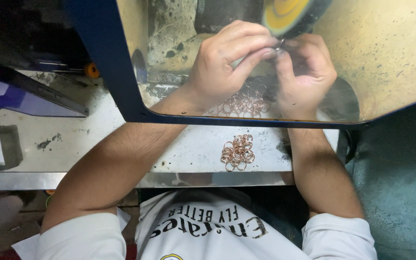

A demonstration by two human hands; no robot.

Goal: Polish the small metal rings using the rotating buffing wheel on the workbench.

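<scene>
Copper-coloured ring [280, 45] is pinched by left hand [222, 60] and right hand [304, 72] against the wheel [290, 14], above heaped rings [238, 151].

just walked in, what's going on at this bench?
A person has both hands behind a clear, blue-framed shield. The left hand and right hand together pinch a small metal ring up against a spinning yellow-faced wheel. One loose pile of copper-coloured rings lies on the scuffed metal bench top in front of the shield; a second pile of the same rings sits behind it, under the hands.
</scene>
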